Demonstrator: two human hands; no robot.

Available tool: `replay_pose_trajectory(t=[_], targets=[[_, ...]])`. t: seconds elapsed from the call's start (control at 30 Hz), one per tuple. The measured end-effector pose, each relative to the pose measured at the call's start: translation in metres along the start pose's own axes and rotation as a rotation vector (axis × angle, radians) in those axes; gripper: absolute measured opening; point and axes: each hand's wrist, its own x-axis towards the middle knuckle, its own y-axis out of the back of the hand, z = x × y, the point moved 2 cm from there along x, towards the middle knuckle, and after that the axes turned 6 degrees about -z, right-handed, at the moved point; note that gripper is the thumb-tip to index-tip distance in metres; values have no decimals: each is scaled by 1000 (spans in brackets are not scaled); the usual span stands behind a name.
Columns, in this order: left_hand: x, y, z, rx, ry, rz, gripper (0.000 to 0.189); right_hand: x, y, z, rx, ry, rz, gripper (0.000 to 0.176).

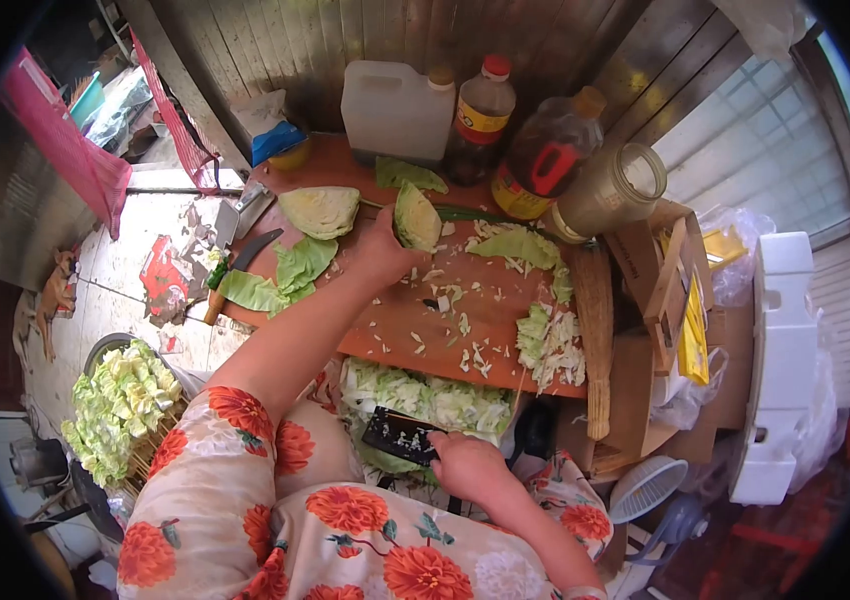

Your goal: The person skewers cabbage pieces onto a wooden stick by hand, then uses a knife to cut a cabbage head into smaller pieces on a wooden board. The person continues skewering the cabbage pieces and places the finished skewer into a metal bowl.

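Note:
My left hand (385, 250) reaches over the orange-brown board (385, 325) and grips a cut cabbage wedge (418, 217). My fingers are partly hidden behind the wedge. Low in front of my lap, my right hand (469, 466) is closed round the handle of a dark-bladed cleaver (397, 434). Bits of cabbage cling to its blade, which lies over chopped cabbage (445, 394) below the board's near edge. Another cabbage piece (321, 211) rests left of the wedge. Loose leaves (305, 264) and shreds are scattered on the board.
A white jug (395, 112), two dark-liquid bottles (548, 150) and a glass jar (617, 190) line the back. A curved knife (240, 270) lies left. Cardboard boxes (635, 350) stand right. Cut cabbage (123, 410) fills a basket at left; a dog (55, 300) is beyond.

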Motion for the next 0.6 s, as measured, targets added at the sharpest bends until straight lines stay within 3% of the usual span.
replay_pose_trajectory(t=[0.07, 0.13, 0.27, 0.47, 0.53, 0.6], targets=[[10, 0, 3, 114, 8, -9, 74, 4, 0, -1, 21, -3, -17, 26], [19, -4, -2, 19, 120, -22, 75, 7, 0, 1, 19, -17, -24, 26], [18, -10, 3, -79, 112, -9, 72, 10, 1, 0, 30, 0, -20, 26], [18, -7, -10, -457, 169, -34, 53, 10, 8, -3, 33, 18, 13, 24], [5, 6, -2, -834, 272, -222, 44, 10, 14, -2, 41, 12, 34, 26], [-18, 22, 12, -745, 342, -298, 42, 11, 18, -1, 52, 4, 44, 27]])
